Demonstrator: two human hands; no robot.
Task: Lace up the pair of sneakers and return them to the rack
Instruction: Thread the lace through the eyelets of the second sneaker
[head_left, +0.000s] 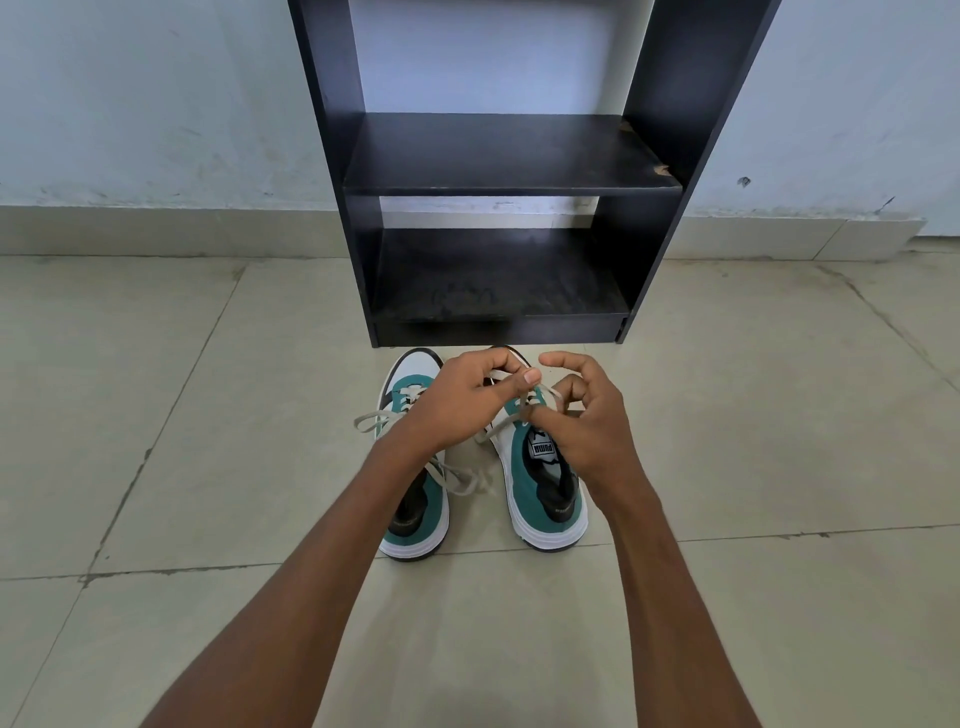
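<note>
Both hands, left hand (460, 400) and right hand (584, 415), pinch the right sneaker's lace (545, 392).

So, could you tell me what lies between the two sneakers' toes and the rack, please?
In the head view, only a narrow strip of bare floor tile separates the sneakers from the rack; nothing else lies there.

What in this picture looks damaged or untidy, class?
The black rack has a chipped front corner on its upper shelf, where pale material shows. The left sneaker's lace trails loose onto the floor tiles. Both hands, left and right, work the right sneaker's lace.
</note>
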